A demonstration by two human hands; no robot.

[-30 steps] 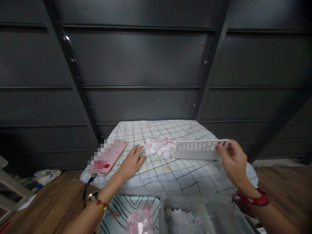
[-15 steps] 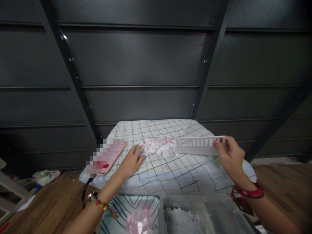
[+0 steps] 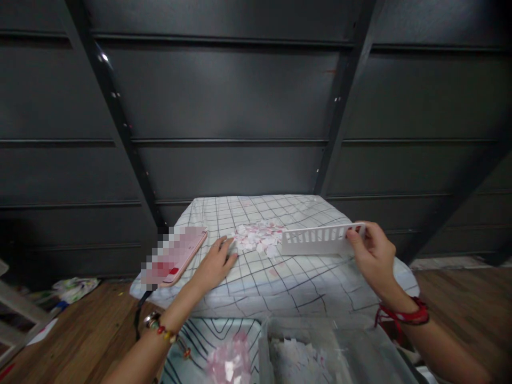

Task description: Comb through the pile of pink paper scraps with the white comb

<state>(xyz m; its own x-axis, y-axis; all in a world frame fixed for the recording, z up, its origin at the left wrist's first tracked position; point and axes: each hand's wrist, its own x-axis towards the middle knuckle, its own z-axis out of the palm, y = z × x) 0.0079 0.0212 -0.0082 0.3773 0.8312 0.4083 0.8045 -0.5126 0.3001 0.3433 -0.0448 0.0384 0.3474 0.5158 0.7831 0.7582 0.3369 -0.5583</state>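
A loose pile of small white and pink paper pieces [image 3: 259, 238] lies on the white grid-patterned cloth [image 3: 256, 288]. My right hand [image 3: 372, 250] grips the right end of a white slotted plastic strip [image 3: 314, 246], thumb in front and fingers behind. The strip stands on its long edge, its left end against the pile's right side. My left hand [image 3: 218, 264] rests on the cloth at the pile's left edge, fingers apart and holding nothing. Left of it lies a pink-framed phone [image 3: 186, 256], partly pixelated, with a dark strap.
In front, a translucent plastic bin [image 3: 340, 330] holds more paper bits [image 3: 300, 362]. Beside it, a light blue patterned tray [image 3: 216, 330] carries a pink-and-white clear bag [image 3: 232, 360]. A dark panelled wall [image 3: 236, 96] rises behind the table. Wooden floor [image 3: 92, 320] shows at both sides.
My right hand has moved slightly left with the slotted strip, bringing its left end further against the paper pile. My left hand has stayed nearly still.
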